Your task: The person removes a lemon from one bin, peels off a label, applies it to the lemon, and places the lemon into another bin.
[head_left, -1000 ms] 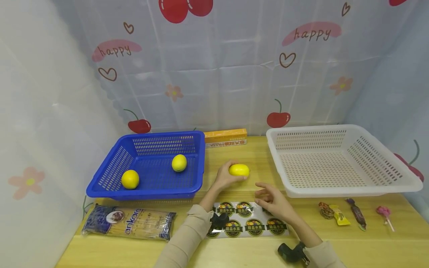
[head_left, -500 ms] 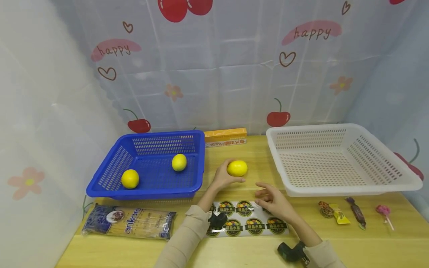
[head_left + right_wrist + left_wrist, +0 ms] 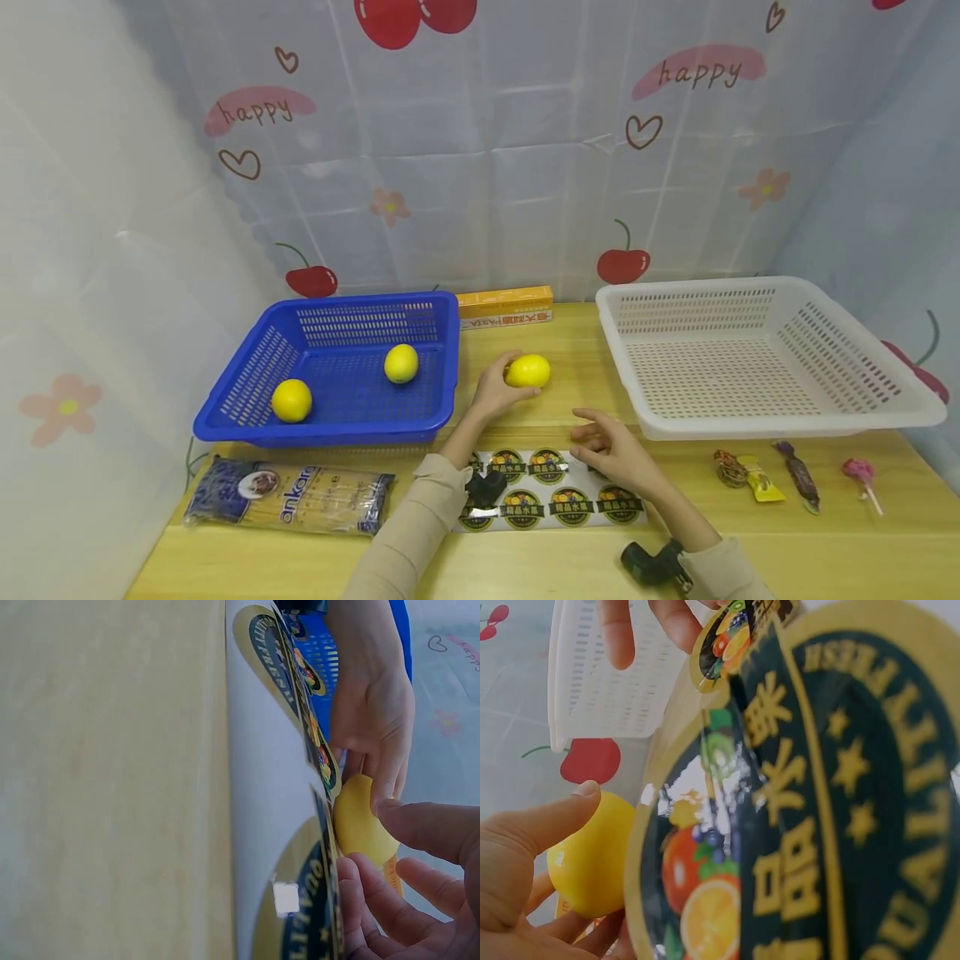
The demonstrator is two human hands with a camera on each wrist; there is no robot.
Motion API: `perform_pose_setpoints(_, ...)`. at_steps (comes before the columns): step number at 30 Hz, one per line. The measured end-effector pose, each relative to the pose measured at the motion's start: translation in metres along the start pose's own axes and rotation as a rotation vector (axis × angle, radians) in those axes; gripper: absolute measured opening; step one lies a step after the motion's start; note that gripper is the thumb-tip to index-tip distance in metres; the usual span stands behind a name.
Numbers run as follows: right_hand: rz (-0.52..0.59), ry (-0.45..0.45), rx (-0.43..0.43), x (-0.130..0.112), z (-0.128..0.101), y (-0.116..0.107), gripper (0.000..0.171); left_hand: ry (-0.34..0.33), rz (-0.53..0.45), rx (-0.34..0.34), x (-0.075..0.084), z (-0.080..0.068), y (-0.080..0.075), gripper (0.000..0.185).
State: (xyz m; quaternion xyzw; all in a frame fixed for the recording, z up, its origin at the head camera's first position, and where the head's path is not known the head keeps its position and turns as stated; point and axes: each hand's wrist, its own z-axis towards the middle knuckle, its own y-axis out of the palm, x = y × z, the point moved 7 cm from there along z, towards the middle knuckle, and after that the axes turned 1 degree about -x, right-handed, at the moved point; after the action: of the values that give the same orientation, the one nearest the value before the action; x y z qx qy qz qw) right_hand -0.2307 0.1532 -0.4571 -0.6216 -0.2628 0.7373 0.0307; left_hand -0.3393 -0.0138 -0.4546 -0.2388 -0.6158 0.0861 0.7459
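- Three views, catalogued in turn; head view first. Left hand (image 3: 491, 392) grasps a lemon (image 3: 528, 371), fingers curled round its near and left side, the fruit held just above the table (image 3: 555, 567) between the blue basket (image 3: 442, 367) and the white basket (image 3: 750, 429).
- Right hand (image 3: 611, 446) hangs relaxed, fingers loosely spread, holding nothing, over the far edge of the sticker sheet (image 3: 551, 500); the lemon lies beyond it and to its left, near but apart.
- Two more lemons (image 3: 291, 401) sit inside the blue basket; the white basket shows none.
- Handling judgement: the lemon is smooth and round, so a grasp wrapping well under it, thumb opposite the fingers, seems safest; a bare patch of peel turned toward the right hand would likely suit any work on its surface.
- Also listed: pasta packet (image 3: 288, 496) at the near left, orange box (image 3: 505, 307) at the back, wrapped sweets (image 3: 757, 479) near the right.
- Left wrist view. Left hand (image 3: 525, 900) cups the lemon (image 3: 592, 862) with the thumb over its top; one large sticker (image 3: 810, 825) fills most of the frame; fingertips of the right hand (image 3: 649, 626) show before the white basket (image 3: 592, 690).
- Right wrist view. Right hand (image 3: 420, 900) lies slack and empty just beside the lemon (image 3: 360, 825); whether a fingertip touches it cannot be told. Left hand (image 3: 371, 712) closes on the fruit from the far side, above the sticker sheet (image 3: 262, 787).
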Motion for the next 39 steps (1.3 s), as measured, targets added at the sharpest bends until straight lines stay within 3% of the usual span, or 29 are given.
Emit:
perform_pose_setpoints(9, -0.032, -0.009, 0.004, 0.0, 0.0, 0.0, 0.058, 0.011, 0.045, 0.015, -0.001, 0.0, -0.006, 0.068)
perform_pose_setpoints(19, -0.039, 0.001, 0.008, 0.0, 0.0, 0.0, 0.059, 0.002, 0.016, 0.047, 0.002, 0.004, -0.007, 0.067)
perform_pose_setpoints(24, -0.035, -0.004, 0.006, 0.001, 0.0, 0.0, 0.059, 0.06, 0.145, 0.149, 0.018, -0.01, -0.011, 0.065)
perform_pose_setpoints(27, -0.04, -0.01, 0.007, 0.001, 0.0, 0.0, 0.058, 0.135, 0.22, 0.165, 0.032, -0.024, -0.009, 0.059)
perform_pose_setpoints(31, -0.048, -0.022, 0.009, 0.001, 0.0, 0.0, 0.057, 0.184, 0.276, 0.107, 0.046, -0.04, -0.008, 0.054)
perform_pose_setpoints(34, -0.058, -0.032, 0.008, 0.0, 0.0, 0.0, 0.057, 0.185, 0.301, 0.041, 0.051, -0.047, -0.012, 0.052)
perform_pose_setpoints(36, -0.065, -0.035, 0.008, -0.001, 0.0, 0.0, 0.057, 0.187, 0.312, -0.04, 0.053, -0.051, -0.011, 0.052)
perform_pose_setpoints(39, -0.079, -0.05, 0.019, -0.002, -0.001, -0.001, 0.056, 0.176, 0.363, -0.228, 0.049, -0.056, -0.002, 0.052)
